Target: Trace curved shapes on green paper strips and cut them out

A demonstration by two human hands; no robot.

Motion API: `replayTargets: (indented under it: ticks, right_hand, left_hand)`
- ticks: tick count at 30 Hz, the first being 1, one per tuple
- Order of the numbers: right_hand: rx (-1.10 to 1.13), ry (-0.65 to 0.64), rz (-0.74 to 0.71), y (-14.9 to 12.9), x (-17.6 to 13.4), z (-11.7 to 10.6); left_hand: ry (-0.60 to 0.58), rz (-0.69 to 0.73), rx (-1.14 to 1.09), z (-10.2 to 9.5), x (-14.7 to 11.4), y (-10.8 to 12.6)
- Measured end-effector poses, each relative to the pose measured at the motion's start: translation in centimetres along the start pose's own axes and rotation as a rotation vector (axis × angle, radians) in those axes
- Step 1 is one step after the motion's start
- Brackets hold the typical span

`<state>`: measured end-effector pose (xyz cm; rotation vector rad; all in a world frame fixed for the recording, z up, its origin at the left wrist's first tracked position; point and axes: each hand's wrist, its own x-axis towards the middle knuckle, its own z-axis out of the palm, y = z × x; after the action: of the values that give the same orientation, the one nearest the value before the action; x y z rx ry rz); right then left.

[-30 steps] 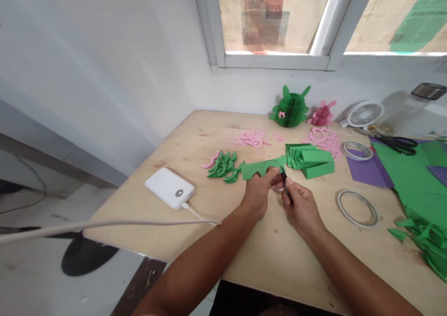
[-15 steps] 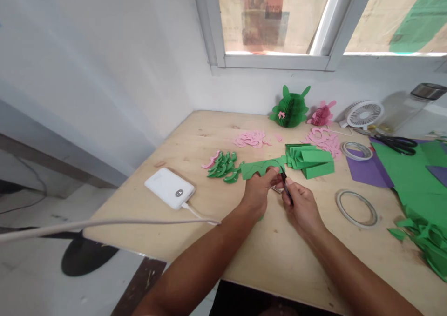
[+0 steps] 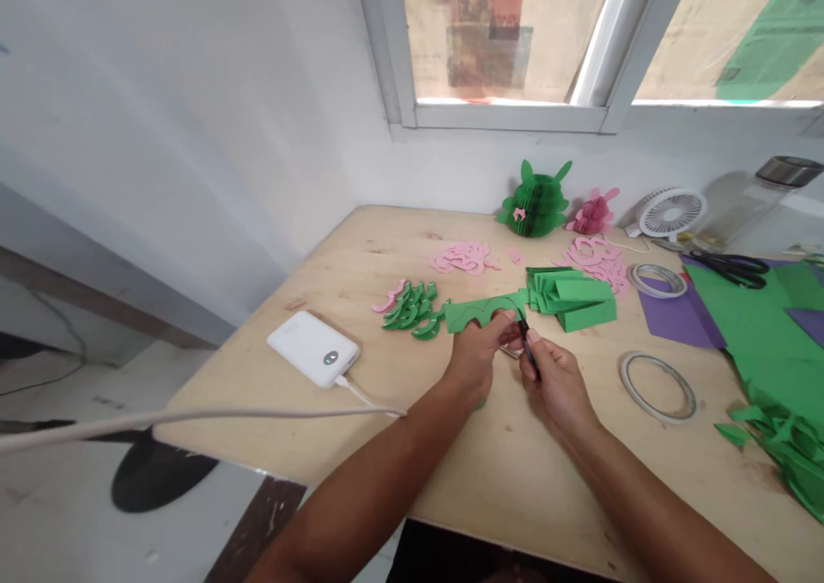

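Note:
My left hand (image 3: 477, 351) pinches a strip of green paper (image 3: 467, 312) with curved lines drawn on it and scalloped gaps along its near edge. In my right hand (image 3: 557, 377) is a small dark cutting tool (image 3: 529, 343), seemingly a craft knife or scissors, its tip against the strip's right end. Left of the strip lie several cut green crescents (image 3: 412, 306) with a pink one (image 3: 389, 296) beside them. A stack of folded green paper (image 3: 572, 297) sits just beyond my right hand.
Pink paper cutouts (image 3: 464, 258) lie farther back. Green (image 3: 537, 201) and pink (image 3: 593, 214) paper figures stand by the wall near a small fan (image 3: 673, 212). A white power bank (image 3: 313, 347) with a cable is at left; tape rolls (image 3: 657, 385), black scissors (image 3: 730, 268) and green scraps (image 3: 789, 446) are at right.
Almost nothing differs. Both hands, the green strip and the cutting tool hold nearly the same place; the view has shifted very slightly.

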<state>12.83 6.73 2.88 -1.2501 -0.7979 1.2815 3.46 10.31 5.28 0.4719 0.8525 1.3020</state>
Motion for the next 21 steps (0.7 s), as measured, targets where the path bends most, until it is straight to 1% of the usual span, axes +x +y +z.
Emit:
replayTargets:
  ticks: [14,19,21]
  right_hand:
    - [-0.009,0.009,-0.008,0.02,0.00,-0.04]
    - [-0.006,0.014,-0.003,0.09,0.02,-0.08]
    - [-0.012,0.019,-0.004,0.11,0.04,-0.11]
  left_hand:
    - [-0.045,0.023,0.019,-0.16,0.10,-0.16]
    - [-0.018,0.001,0.009,-0.27,0.27,-0.23]
    - [-0.032,0.004,0.014,-0.37,0.38,-0.24]
